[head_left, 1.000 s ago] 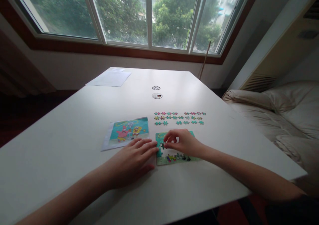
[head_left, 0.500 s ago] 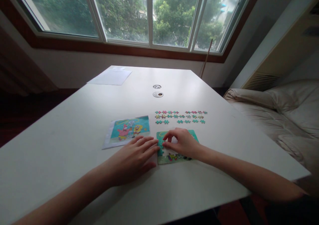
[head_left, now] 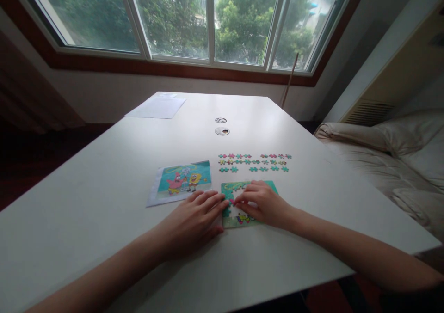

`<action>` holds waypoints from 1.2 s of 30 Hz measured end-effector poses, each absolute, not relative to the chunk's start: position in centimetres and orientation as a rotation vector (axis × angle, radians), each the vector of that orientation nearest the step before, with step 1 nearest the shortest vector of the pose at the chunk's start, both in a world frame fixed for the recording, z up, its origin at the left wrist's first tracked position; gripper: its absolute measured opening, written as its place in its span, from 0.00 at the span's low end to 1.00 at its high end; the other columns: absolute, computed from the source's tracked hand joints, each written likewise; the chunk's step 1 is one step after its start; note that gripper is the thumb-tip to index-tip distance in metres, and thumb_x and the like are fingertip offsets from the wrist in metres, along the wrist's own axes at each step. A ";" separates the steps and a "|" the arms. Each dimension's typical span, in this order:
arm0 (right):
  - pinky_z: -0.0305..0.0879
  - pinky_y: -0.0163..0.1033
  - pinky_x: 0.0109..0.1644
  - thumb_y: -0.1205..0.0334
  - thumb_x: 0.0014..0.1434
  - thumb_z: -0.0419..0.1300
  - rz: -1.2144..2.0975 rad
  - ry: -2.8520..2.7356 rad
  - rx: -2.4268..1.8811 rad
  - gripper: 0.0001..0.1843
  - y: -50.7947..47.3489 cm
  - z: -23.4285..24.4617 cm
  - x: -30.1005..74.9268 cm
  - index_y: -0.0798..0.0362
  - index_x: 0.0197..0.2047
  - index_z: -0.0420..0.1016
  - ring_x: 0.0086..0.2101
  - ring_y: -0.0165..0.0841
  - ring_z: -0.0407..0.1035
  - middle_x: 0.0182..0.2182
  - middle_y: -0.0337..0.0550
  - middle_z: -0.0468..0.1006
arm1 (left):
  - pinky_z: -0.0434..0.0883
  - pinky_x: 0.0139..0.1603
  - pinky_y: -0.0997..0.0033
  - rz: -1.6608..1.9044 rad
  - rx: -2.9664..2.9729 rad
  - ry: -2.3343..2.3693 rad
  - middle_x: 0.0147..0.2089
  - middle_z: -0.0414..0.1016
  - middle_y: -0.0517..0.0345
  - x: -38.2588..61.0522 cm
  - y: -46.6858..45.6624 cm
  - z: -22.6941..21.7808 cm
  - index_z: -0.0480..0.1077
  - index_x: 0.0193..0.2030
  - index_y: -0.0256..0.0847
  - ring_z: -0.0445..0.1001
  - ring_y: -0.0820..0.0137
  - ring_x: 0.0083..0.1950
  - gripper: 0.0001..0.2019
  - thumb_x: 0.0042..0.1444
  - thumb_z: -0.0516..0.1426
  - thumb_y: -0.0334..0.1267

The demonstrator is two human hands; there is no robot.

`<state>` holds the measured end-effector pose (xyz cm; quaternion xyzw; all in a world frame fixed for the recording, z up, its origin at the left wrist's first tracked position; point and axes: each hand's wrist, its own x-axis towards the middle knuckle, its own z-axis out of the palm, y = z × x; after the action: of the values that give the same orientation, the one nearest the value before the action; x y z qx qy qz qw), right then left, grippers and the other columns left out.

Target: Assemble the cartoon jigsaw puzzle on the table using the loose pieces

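Observation:
A jigsaw puzzle with a green border and a pale unfilled middle lies flat on the white table. My left hand rests with fingers stretched out, its fingertips on the puzzle's left edge. Over the puzzle, my right hand pinches a small pink puzzle piece between thumb and forefinger, at the inner side of the left border. The hand covers much of the puzzle's middle and right. To the left lies a cartoon reference picture, close to my left fingers.
Loose puzzle pieces lie in three rows beyond the puzzle. Two round inserts sit farther back in the table. Paper sheets lie at the far left corner. A pale sofa stands at the right, below the window side.
My right hand's thumb and forefinger have closed and lowered onto the puzzle, and a pink piece now shows between them. My left hand stays on the edge; the view has shifted slightly.

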<state>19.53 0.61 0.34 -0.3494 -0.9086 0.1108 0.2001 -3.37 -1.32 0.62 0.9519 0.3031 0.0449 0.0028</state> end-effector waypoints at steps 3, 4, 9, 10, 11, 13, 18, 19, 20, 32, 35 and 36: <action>0.56 0.37 0.38 0.60 0.58 0.54 0.300 -2.550 -0.989 0.10 0.5 0.5 19.4 0.50 0.35 0.76 0.31 0.32 0.65 0.28 0.42 0.76 | 0.58 0.55 0.55 0.180 2.979 0.966 0.56 0.63 0.48 -3.2 -1.4 0.5 0.58 0.58 0.38 0.59 0.57 0.57 0.20 0.60 0.49 0.42; 0.56 0.37 0.38 0.60 0.58 0.54 0.299 -2.552 -0.994 0.10 0.5 0.5 19.4 0.50 0.35 0.76 0.31 0.32 0.65 0.28 0.42 0.76 | 0.58 0.55 0.55 0.194 2.975 0.970 0.56 0.64 0.48 -3.1 -1.4 0.5 0.58 0.57 0.38 0.59 0.57 0.57 0.20 0.60 0.49 0.42; 0.57 0.37 0.38 0.60 0.58 0.55 0.299 -2.557 -1.001 0.09 0.4 0.6 19.6 0.50 0.36 0.76 0.31 0.32 0.65 0.28 0.42 0.75 | 0.59 0.55 0.56 0.236 2.952 0.982 0.53 0.66 0.49 -2.7 -1.3 0.9 0.61 0.54 0.38 0.59 0.57 0.57 0.17 0.59 0.51 0.41; 0.57 0.37 0.37 0.60 0.58 0.55 0.302 -2.557 -0.993 0.09 0.4 0.6 19.6 0.50 0.36 0.76 0.31 0.32 0.65 0.28 0.42 0.75 | 0.59 0.55 0.56 0.240 2.953 0.983 0.52 0.66 0.49 -2.6 -1.3 0.9 0.61 0.54 0.38 0.59 0.57 0.57 0.17 0.59 0.51 0.42; 0.58 0.36 0.37 0.60 0.58 0.55 0.304 -2.557 -0.986 0.09 0.4 0.6 19.7 0.50 0.36 0.76 0.31 0.31 0.65 0.28 0.42 0.75 | 0.59 0.55 0.55 0.242 2.955 0.985 0.52 0.66 0.49 -2.5 -1.3 1.0 0.61 0.54 0.38 0.59 0.57 0.57 0.17 0.59 0.51 0.42; 0.58 0.35 0.37 0.61 0.58 0.55 0.304 -2.557 -0.976 0.09 0.3 0.6 19.7 0.51 0.36 0.76 0.31 0.31 0.65 0.28 0.42 0.75 | 0.59 0.55 0.55 0.240 2.961 0.995 0.53 0.66 0.49 -2.5 -1.3 1.0 0.61 0.54 0.39 0.59 0.56 0.57 0.18 0.58 0.52 0.42; 0.58 0.35 0.37 0.61 0.58 0.54 0.301 -2.570 -0.982 0.10 0.4 0.6 19.7 0.51 0.36 0.77 0.31 0.31 0.65 0.27 0.42 0.75 | 0.59 0.55 0.55 0.226 2.978 1.012 0.54 0.65 0.49 -2.9 -1.4 0.9 0.61 0.55 0.41 0.59 0.57 0.58 0.19 0.58 0.53 0.43; 0.58 0.35 0.37 0.61 0.58 0.54 0.303 -2.572 -0.985 0.10 0.4 0.6 19.7 0.51 0.37 0.77 0.31 0.31 0.65 0.27 0.42 0.75 | 0.59 0.56 0.55 0.228 2.987 1.001 0.55 0.65 0.50 -3.0 -1.4 0.9 0.61 0.56 0.41 0.59 0.57 0.58 0.19 0.58 0.52 0.43; 0.58 0.35 0.37 0.61 0.58 0.54 0.304 -2.573 -0.989 0.10 0.5 0.6 19.7 0.51 0.37 0.76 0.31 0.31 0.65 0.28 0.42 0.75 | 0.58 0.56 0.55 0.226 2.995 0.986 0.56 0.64 0.50 -3.2 -1.3 0.8 0.60 0.56 0.42 0.58 0.57 0.58 0.20 0.58 0.52 0.43; 0.58 0.34 0.37 0.61 0.58 0.54 0.331 -2.577 -1.012 0.10 0.4 0.7 19.8 0.50 0.38 0.76 0.31 0.31 0.65 0.27 0.42 0.75 | 0.59 0.55 0.54 0.174 3.005 0.804 0.56 0.64 0.52 -4.0 -1.7 1.8 0.63 0.52 0.45 0.62 0.58 0.56 0.14 0.59 0.51 0.40; 0.58 0.35 0.37 0.61 0.58 0.54 0.336 -2.582 -1.020 0.10 0.4 0.6 19.9 0.50 0.38 0.76 0.31 0.31 0.65 0.27 0.42 0.75 | 0.60 0.54 0.55 0.176 2.984 0.805 0.55 0.65 0.52 -4.0 -1.7 2.0 0.63 0.52 0.45 0.62 0.58 0.56 0.14 0.59 0.51 0.40; 0.58 0.35 0.37 0.61 0.58 0.54 0.336 -2.581 -1.022 0.10 0.4 0.5 19.9 0.50 0.38 0.76 0.31 0.31 0.65 0.27 0.41 0.75 | 0.60 0.54 0.55 0.180 2.981 0.805 0.54 0.66 0.52 -3.9 -1.7 2.0 0.63 0.51 0.45 0.62 0.59 0.55 0.14 0.59 0.51 0.40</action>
<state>19.93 0.42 0.50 -0.3600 -0.9093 0.1185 0.1721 -3.93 -1.69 2.04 0.9635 0.2603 0.0582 0.0243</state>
